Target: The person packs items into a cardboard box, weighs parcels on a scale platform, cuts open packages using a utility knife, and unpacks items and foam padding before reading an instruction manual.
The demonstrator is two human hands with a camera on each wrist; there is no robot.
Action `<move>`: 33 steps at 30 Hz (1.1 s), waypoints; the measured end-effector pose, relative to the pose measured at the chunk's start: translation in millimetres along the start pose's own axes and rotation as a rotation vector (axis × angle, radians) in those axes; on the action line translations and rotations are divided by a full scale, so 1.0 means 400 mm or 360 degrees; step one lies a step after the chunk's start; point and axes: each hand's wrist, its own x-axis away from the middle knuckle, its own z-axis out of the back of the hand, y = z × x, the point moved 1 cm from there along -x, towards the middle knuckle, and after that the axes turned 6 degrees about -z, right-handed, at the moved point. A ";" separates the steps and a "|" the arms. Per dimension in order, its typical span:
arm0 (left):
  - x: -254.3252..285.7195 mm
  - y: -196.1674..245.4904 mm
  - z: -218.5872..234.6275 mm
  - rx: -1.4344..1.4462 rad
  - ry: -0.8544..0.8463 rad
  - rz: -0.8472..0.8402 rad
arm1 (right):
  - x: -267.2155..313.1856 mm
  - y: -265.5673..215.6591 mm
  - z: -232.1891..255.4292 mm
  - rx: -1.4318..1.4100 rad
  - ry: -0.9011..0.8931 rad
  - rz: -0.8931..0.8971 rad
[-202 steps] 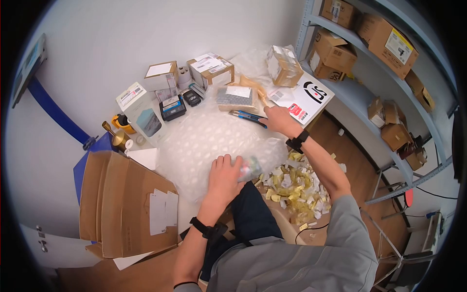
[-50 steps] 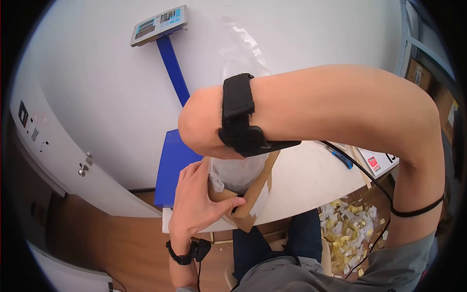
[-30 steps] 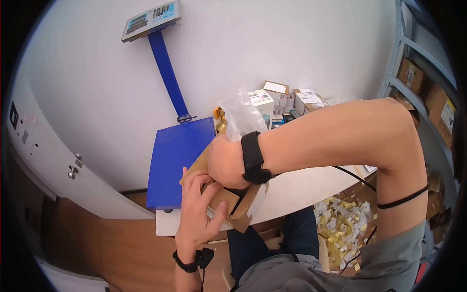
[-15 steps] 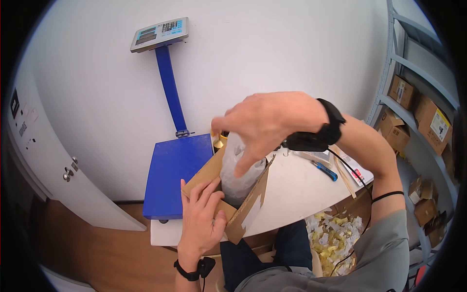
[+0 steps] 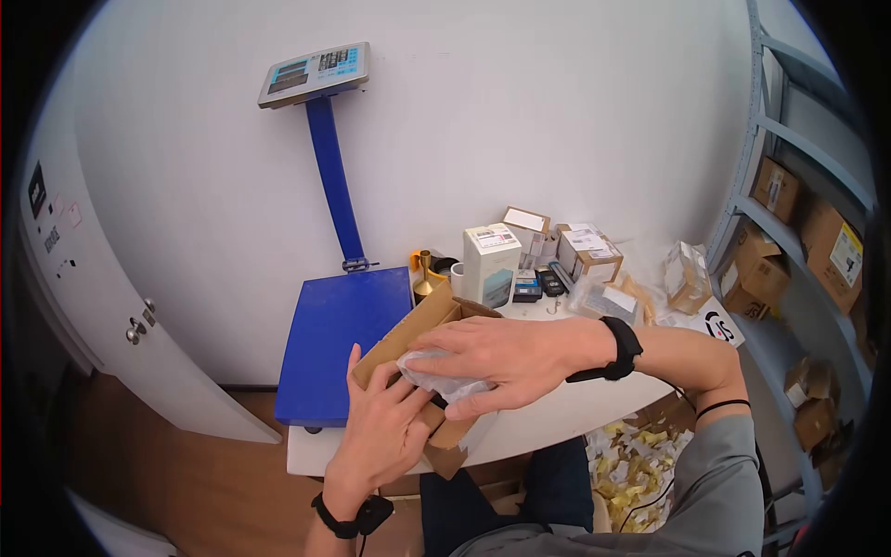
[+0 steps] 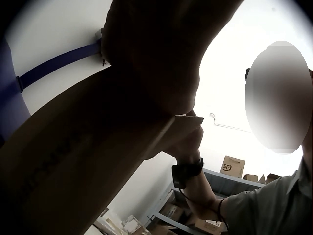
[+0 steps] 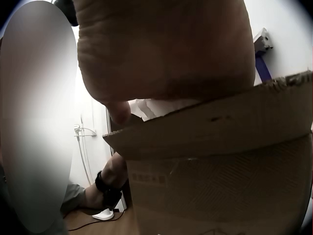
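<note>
An open cardboard box (image 5: 408, 327) stands at the table's front left, its flaps raised. In its mouth sits a bundle of clear bubble wrap (image 5: 444, 373); what the wrap holds is hidden. My right hand (image 5: 520, 357) lies over the bundle from the right, fingers extended across it and thumb on the near side. At the box's near left edge, my left hand (image 5: 385, 432) grips the cardboard with bent fingers, their tips beside the plastic. The right wrist view shows the palm just over the torn box rim (image 7: 210, 117).
A blue platform scale (image 5: 339, 339) stands left of the box. Behind are a brass funnel-like piece (image 5: 425, 269), a white box (image 5: 492, 265) and small cartons (image 5: 589, 252) on the white table (image 5: 566, 399). Shelving (image 5: 733, 218) rises at right; paper scraps (image 5: 640, 469) lie below.
Earlier the bubble wrap lay spread on the table; later it stood up inside the box. The right hand lifted off, then came down on the bundle, which now sits lower. The left hand stays at the box.
</note>
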 end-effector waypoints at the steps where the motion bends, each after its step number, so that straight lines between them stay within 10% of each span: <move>1: 0.005 -0.008 -0.007 0.0045 0.0075 -0.0017 | -0.010 -0.008 0.034 -0.0043 -0.0269 -0.0170; 6: 0.011 -0.024 -0.049 0.0158 0.0334 -0.0083 | -0.058 -0.001 0.059 0.0231 -0.0763 -0.0366; 9: 0.031 -0.040 -0.082 0.0585 0.1169 0.0003 | -0.067 -0.008 0.022 0.0328 -0.0626 -0.0285; 12: 0.034 -0.041 -0.117 0.0531 0.1326 0.0000 | -0.081 -0.079 0.058 0.0169 -0.0735 -0.0459; 17: 0.036 -0.031 -0.093 0.0498 0.1215 0.0043 | -0.017 0.009 0.110 -0.1025 -0.0630 -0.0612; 21: 0.008 -0.016 -0.111 0.0519 0.1328 -0.0029 | 0.002 0.037 0.013 -0.0255 -0.0380 0.0112; 33: 0.035 0.013 -0.107 0.0202 0.1008 -0.0185 | -0.057 0.033 0.037 -0.0792 -0.0820 -0.0551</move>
